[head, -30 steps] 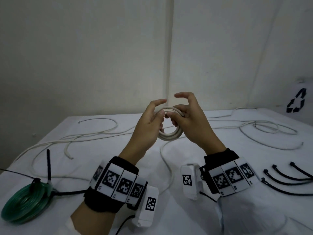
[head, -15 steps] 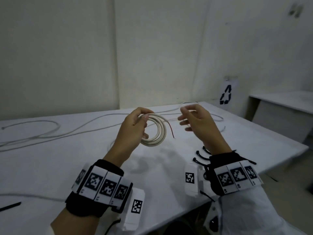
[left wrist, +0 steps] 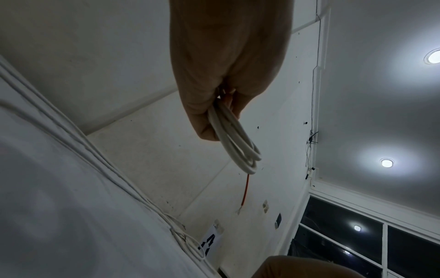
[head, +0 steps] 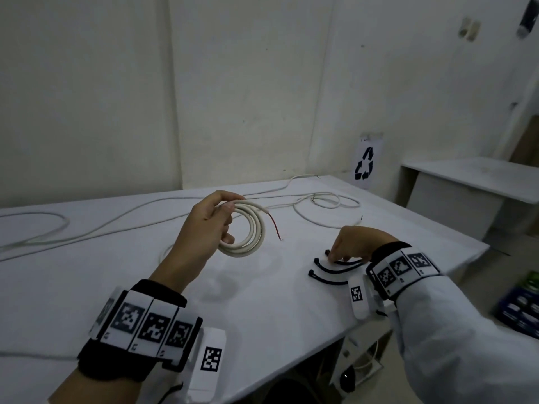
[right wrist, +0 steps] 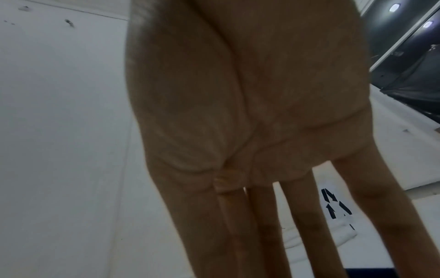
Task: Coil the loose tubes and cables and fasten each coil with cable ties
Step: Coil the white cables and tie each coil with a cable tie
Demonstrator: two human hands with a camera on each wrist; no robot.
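Note:
My left hand [head: 227,220] holds a coil of white cable [head: 253,231] up above the table, thumb and fingers curled round its left side. A thin red wire end [head: 275,227] sticks out of the coil to the right. The left wrist view shows the coil [left wrist: 238,146] hanging from the same hand [left wrist: 214,105], with the red wire [left wrist: 316,190] below it. My right hand [head: 344,255] is down on the table, fingertips touching the farthest of three black cable ties [head: 329,269]. In the right wrist view its fingers [right wrist: 262,216] stretch straight; their tips are out of frame.
Long loose white cables [head: 116,228] run across the white table [head: 262,316], with another loose tangle [head: 320,199] at the far right. The table's edge [head: 423,290] is close behind my right wrist. A second table [head: 466,176] and a blue crate [head: 522,310] stand to the right.
My right hand let go of the coil and dropped to the cable ties on the table. The left hand now holds the coil alone. My view swung to the right.

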